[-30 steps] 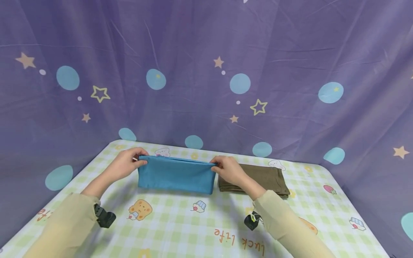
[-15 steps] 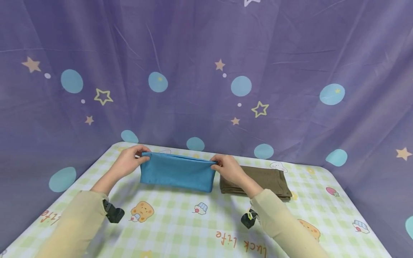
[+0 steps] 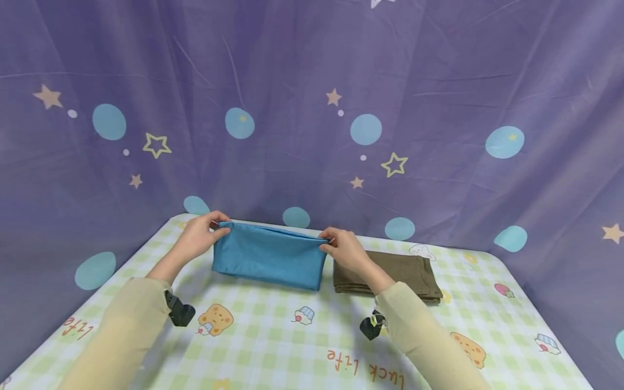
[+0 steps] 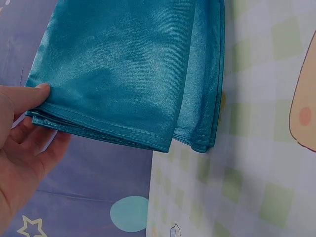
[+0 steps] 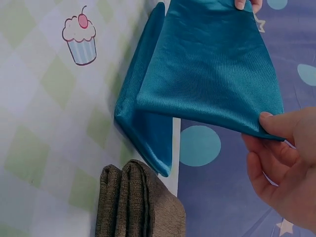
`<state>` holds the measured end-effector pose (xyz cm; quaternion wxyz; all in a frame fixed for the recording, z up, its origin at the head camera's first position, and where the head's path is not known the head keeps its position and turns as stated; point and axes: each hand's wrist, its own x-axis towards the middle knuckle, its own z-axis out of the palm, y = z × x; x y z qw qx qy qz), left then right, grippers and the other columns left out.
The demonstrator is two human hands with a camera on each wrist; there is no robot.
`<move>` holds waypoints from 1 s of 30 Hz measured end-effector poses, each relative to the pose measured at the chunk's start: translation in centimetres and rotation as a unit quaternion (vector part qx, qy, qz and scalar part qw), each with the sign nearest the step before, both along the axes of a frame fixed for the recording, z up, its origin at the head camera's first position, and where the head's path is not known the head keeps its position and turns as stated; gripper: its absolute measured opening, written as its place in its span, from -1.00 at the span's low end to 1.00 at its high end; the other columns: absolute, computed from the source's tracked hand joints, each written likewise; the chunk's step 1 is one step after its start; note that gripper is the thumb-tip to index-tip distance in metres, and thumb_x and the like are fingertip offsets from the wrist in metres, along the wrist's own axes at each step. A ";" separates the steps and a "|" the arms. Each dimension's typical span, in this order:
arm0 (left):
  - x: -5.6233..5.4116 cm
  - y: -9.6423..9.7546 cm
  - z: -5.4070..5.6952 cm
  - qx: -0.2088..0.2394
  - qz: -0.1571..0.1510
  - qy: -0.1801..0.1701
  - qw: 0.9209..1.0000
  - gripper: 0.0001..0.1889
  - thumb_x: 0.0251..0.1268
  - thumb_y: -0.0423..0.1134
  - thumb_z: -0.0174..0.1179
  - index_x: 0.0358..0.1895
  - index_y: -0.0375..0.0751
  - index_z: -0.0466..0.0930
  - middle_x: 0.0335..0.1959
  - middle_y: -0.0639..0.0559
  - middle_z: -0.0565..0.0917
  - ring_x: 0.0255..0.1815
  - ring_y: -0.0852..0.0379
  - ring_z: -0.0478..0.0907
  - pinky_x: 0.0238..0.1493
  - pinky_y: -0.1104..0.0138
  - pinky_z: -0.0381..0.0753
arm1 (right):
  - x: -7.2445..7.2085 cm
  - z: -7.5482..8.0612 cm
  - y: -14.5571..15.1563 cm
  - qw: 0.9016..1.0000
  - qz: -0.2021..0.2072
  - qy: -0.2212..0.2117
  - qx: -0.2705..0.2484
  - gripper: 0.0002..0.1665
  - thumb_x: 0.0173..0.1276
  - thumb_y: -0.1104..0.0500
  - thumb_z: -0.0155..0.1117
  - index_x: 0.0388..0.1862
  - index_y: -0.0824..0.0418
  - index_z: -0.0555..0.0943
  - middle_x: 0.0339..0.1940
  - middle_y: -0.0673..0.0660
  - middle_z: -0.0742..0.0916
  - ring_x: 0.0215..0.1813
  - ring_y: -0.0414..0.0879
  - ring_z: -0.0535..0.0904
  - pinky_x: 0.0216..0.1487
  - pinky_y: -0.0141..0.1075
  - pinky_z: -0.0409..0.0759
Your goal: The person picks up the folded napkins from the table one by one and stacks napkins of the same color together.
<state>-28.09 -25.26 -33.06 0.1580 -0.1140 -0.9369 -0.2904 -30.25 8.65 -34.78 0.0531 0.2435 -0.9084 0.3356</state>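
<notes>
A folded blue satiny cloth (image 3: 271,257) stands up from the table between both hands. At its upper left corner my left hand (image 3: 197,235) pinches the layers, thumb on the near face and fingers behind; the stitched hem (image 4: 106,123) runs beside the thumb in the left wrist view. The upper right corner is pinched by my right hand (image 3: 347,250). In the right wrist view the lifted flap (image 5: 212,64) rises away from a lower folded part (image 5: 143,133) close over the table. A folded brown cloth (image 3: 400,273) lies just right of the blue one, partly behind my right wrist.
A green-and-white checked tablecloth (image 3: 263,346) with printed cupcakes and lettering covers the table. Behind its far edge hangs a purple curtain (image 3: 292,173) with stars and blue spots. Black wrist cameras sit at both sleeves.
Both hands have raised the blue cloth's upper edge a little, the left more than the right, so that edge slopes down to the right. The brown cloth stays where it was.
</notes>
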 end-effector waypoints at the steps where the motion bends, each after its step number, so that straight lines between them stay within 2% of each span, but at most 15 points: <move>1: -0.1 0.0 0.0 0.000 -0.001 -0.002 1.000 -0.81 0.23 -0.25 0.13 -0.12 -0.20 0.55 -0.14 -0.17 0.61 -0.12 -0.13 0.52 -0.20 0.10 0.50 | -0.1 0.0 0.0 1.000 0.000 -0.002 -0.002 -0.77 0.23 0.20 0.24 -0.11 0.16 0.60 -0.20 0.06 0.69 -0.32 -0.16 0.60 -0.37 -0.35 0.54; 9: -0.8 0.4 0.1 0.002 -0.003 -0.031 1.000 -0.77 0.23 -0.26 0.13 -0.07 -0.24 0.53 -0.10 -0.21 0.59 -0.13 -0.12 0.52 -0.25 0.15 0.52 | -0.9 -0.4 0.0 1.000 -0.002 -0.007 0.003 -0.76 0.22 0.21 0.25 -0.12 0.17 0.61 -0.23 0.08 0.69 -0.33 -0.13 0.60 -0.38 -0.36 0.53; 17: -1.7 0.4 -1.1 0.034 -0.002 -0.063 0.997 -0.77 0.25 -0.25 0.11 -0.06 -0.21 0.53 -0.08 -0.20 0.58 -0.16 -0.07 0.50 -0.27 0.21 0.51 | -2.1 -1.4 -0.1 0.999 -0.015 -0.029 0.001 -0.77 0.21 0.23 0.25 -0.12 0.18 0.61 -0.20 0.13 0.69 -0.29 -0.06 0.60 -0.36 -0.32 0.53; 23: -2.5 0.7 -1.8 0.046 0.006 -0.064 0.997 -0.77 0.26 -0.25 0.10 -0.05 -0.21 0.53 -0.05 -0.20 0.57 -0.13 -0.09 0.49 -0.22 0.17 0.51 | -3.1 -2.6 -0.1 0.998 -0.034 -0.040 -0.016 -0.75 0.23 0.22 0.23 -0.10 0.17 0.61 -0.19 0.11 0.68 -0.25 -0.05 0.60 -0.31 -0.28 0.55; 30: -3.1 0.7 -2.7 0.056 0.024 -0.058 0.996 -0.78 0.24 -0.28 0.11 -0.08 -0.25 0.54 -0.07 -0.23 0.58 -0.11 -0.14 0.50 -0.16 0.12 0.51 | -3.4 -3.6 -0.7 0.997 -0.050 -0.039 -0.042 -0.77 0.23 0.22 0.23 -0.12 0.16 0.62 -0.19 0.09 0.69 -0.23 -0.05 0.59 -0.28 -0.26 0.55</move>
